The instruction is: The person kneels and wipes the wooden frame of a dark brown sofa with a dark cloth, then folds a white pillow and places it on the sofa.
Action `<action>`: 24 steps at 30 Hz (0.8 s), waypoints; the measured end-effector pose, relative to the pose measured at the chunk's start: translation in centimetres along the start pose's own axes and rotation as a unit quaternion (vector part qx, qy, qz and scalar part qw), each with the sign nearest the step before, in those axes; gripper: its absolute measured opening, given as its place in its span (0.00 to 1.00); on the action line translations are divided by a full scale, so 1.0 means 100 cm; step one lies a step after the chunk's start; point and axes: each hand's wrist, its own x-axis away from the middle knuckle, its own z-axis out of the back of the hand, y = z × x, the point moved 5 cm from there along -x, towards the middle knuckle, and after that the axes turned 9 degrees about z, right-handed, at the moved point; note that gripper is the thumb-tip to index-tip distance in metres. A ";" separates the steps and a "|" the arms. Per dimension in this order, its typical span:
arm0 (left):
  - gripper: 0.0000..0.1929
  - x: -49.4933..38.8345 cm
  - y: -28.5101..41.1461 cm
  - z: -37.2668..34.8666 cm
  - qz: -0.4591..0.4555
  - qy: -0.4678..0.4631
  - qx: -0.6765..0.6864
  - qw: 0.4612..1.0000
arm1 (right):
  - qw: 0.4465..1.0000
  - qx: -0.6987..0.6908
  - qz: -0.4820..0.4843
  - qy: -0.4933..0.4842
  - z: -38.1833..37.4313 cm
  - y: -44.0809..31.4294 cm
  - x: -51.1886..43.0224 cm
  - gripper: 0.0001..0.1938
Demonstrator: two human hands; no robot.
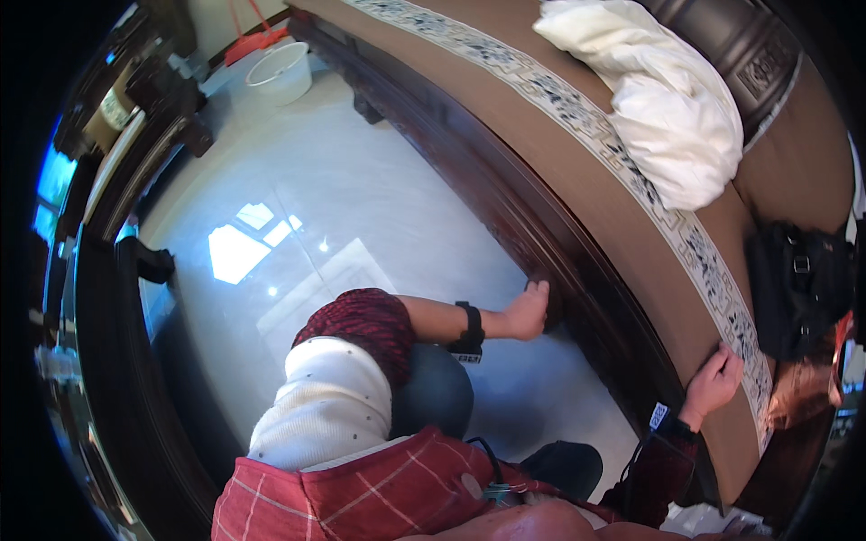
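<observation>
A long dark wooden bench (pixel 541 223) with a carved lower rail runs diagonally before me. My left hand (pixel 529 312) reaches low to its front, its fingers curled against a dark brown foot (pixel 554 308) under the rail. Whether a cloth or anything else is in that hand is hidden. On the brown seat cushion (pixel 649 264) rests my right hand (pixel 714 384), its fingers folded in, beside the patterned floral border (pixel 703 260). Nothing shows in it. Both wrists wear black straps with small printed tags.
A white cloth bundle (pixel 676 135) and a black bag (pixel 798 291) lie on the bench. Copper-coloured wrapping (pixel 802 392) sits near its right end. A white basin (pixel 281 73) and a red dustpan (pixel 243 49) stand on the floor far back. Dark wooden furniture (pixel 111 338) lines the left.
</observation>
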 end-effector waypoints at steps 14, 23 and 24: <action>0.21 -0.067 -0.062 0.107 0.130 0.197 0.149 0.960 | 0.999 -0.013 0.012 0.052 0.008 -0.011 -0.001 0.05; 0.20 -0.034 0.011 0.045 -0.009 0.148 0.008 0.989 | 0.998 -0.020 0.012 0.066 0.011 -0.012 0.000 0.05; 0.20 -0.032 0.015 0.044 -0.011 0.151 0.000 0.989 | 0.997 -0.029 0.013 0.067 0.011 -0.013 0.000 0.05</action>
